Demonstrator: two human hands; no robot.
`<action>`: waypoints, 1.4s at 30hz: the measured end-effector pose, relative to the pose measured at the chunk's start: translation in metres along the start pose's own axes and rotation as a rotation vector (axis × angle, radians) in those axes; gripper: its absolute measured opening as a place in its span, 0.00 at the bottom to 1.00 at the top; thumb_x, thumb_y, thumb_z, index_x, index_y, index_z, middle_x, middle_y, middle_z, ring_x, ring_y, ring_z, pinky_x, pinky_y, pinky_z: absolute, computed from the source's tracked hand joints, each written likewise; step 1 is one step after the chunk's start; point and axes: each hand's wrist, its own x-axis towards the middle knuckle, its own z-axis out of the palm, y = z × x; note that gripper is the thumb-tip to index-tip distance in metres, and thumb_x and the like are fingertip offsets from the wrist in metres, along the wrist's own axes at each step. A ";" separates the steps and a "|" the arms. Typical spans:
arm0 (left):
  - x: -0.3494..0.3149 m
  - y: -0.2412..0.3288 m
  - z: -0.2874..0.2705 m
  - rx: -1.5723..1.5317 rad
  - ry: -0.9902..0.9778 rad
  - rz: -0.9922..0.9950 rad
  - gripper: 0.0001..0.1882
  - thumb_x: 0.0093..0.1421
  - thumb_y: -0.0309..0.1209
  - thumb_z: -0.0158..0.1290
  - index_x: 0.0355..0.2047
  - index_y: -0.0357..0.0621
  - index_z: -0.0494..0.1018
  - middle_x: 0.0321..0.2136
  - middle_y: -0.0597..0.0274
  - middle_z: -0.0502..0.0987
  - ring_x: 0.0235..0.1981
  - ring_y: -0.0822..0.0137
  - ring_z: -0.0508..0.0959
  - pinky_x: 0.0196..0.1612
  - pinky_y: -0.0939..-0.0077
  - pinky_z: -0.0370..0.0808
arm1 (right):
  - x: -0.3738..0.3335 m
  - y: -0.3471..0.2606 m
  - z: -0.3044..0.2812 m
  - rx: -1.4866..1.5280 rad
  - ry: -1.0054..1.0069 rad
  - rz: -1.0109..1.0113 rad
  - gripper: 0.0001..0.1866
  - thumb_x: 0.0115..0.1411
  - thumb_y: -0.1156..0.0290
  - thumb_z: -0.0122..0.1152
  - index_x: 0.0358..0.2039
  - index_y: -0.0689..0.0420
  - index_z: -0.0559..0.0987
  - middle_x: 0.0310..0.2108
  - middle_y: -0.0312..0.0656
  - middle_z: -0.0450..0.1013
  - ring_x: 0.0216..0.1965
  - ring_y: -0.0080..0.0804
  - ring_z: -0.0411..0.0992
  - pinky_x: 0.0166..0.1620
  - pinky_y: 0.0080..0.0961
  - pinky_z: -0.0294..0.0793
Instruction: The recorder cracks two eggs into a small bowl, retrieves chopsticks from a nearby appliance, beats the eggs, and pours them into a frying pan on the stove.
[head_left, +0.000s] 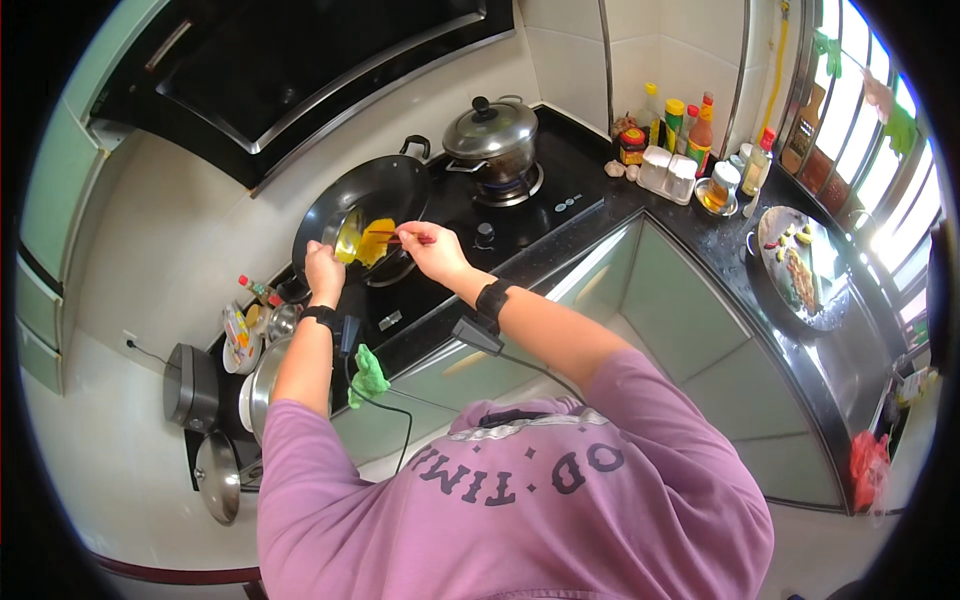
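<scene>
In a black wok on the left burner lies yellow egg. My left hand is closed on the edge of a small shiny bowl, tilted over the wok's near side with yellow liquid inside it. Between the fingers of my right hand are red chopsticks, their tips reaching toward the egg and the bowl. The exact contact of the tips is too small to tell.
A lidded steel pot sits over a lit flame on the right burner. Sauce bottles and white seasoning boxes stand in the corner. At right, a round board carries cut food. A green cloth hangs at the counter's front edge.
</scene>
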 end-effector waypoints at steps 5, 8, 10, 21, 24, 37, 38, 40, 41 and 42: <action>0.004 0.008 0.000 0.051 -0.001 -0.027 0.03 0.44 0.21 0.48 0.16 0.35 0.69 0.28 0.49 0.70 0.30 0.48 0.72 0.34 0.60 0.69 | 0.000 0.005 -0.011 0.075 -0.018 0.007 0.10 0.56 0.68 0.58 0.35 0.59 0.78 0.27 0.43 0.75 0.28 0.24 0.73 0.35 0.20 0.73; 0.004 0.008 -0.002 0.072 0.002 -0.020 0.03 0.44 0.21 0.48 0.16 0.35 0.68 0.27 0.49 0.69 0.30 0.48 0.72 0.34 0.60 0.69 | -0.001 0.001 -0.012 0.226 0.015 0.011 0.10 0.56 0.68 0.57 0.36 0.59 0.78 0.28 0.41 0.76 0.28 0.23 0.73 0.36 0.20 0.72; 0.003 0.010 -0.002 0.065 0.007 -0.013 0.03 0.44 0.20 0.48 0.16 0.35 0.68 0.27 0.49 0.69 0.30 0.48 0.72 0.34 0.60 0.69 | -0.003 -0.004 -0.015 0.249 -0.034 0.006 0.11 0.57 0.68 0.57 0.37 0.60 0.78 0.29 0.41 0.76 0.29 0.23 0.73 0.37 0.19 0.72; 0.004 0.025 -0.010 0.028 0.109 0.027 0.04 0.44 0.21 0.50 0.16 0.35 0.68 0.26 0.50 0.69 0.29 0.49 0.70 0.34 0.62 0.69 | -0.009 -0.017 -0.028 0.203 -0.085 -0.010 0.11 0.60 0.71 0.53 0.41 0.62 0.75 0.34 0.40 0.75 0.36 0.23 0.74 0.42 0.18 0.72; 0.008 0.034 -0.013 0.022 0.099 0.020 0.05 0.44 0.20 0.52 0.16 0.35 0.67 0.27 0.50 0.69 0.30 0.49 0.71 0.35 0.64 0.69 | -0.007 -0.014 -0.031 0.192 -0.087 -0.007 0.11 0.60 0.71 0.53 0.41 0.62 0.75 0.35 0.40 0.75 0.36 0.24 0.74 0.42 0.19 0.72; 0.004 0.017 -0.001 -0.009 0.126 -0.171 0.07 0.42 0.23 0.55 0.15 0.36 0.68 0.28 0.51 0.70 0.32 0.52 0.72 0.38 0.66 0.69 | -0.016 -0.017 -0.031 0.255 -0.041 0.007 0.10 0.58 0.70 0.54 0.39 0.61 0.77 0.32 0.41 0.76 0.33 0.22 0.73 0.41 0.19 0.72; 0.004 0.017 0.000 -0.018 0.132 -0.230 0.07 0.42 0.24 0.56 0.15 0.36 0.68 0.29 0.52 0.71 0.32 0.52 0.72 0.39 0.66 0.69 | -0.016 -0.016 -0.033 0.252 -0.038 0.005 0.10 0.58 0.70 0.54 0.39 0.61 0.77 0.32 0.41 0.76 0.33 0.22 0.73 0.41 0.19 0.72; 0.005 0.014 0.005 -0.029 0.135 -0.286 0.08 0.42 0.25 0.57 0.15 0.36 0.68 0.30 0.52 0.71 0.33 0.53 0.72 0.39 0.67 0.69 | -0.016 -0.015 -0.036 0.224 -0.082 0.014 0.11 0.60 0.71 0.52 0.41 0.62 0.75 0.35 0.39 0.75 0.36 0.23 0.73 0.42 0.18 0.71; 0.005 0.005 0.010 -0.023 0.173 -0.307 0.09 0.42 0.25 0.57 0.14 0.36 0.68 0.29 0.52 0.71 0.30 0.54 0.73 0.37 0.67 0.69 | -0.016 -0.016 -0.036 0.223 -0.080 0.014 0.11 0.60 0.71 0.52 0.41 0.62 0.75 0.35 0.39 0.75 0.36 0.23 0.73 0.42 0.18 0.71; 0.004 -0.003 0.016 -0.017 0.210 -0.328 0.09 0.43 0.25 0.57 0.14 0.36 0.68 0.28 0.53 0.71 0.28 0.55 0.73 0.35 0.67 0.70 | -0.016 -0.016 -0.036 0.206 -0.082 0.004 0.11 0.60 0.71 0.52 0.41 0.62 0.75 0.34 0.38 0.75 0.36 0.22 0.73 0.42 0.18 0.71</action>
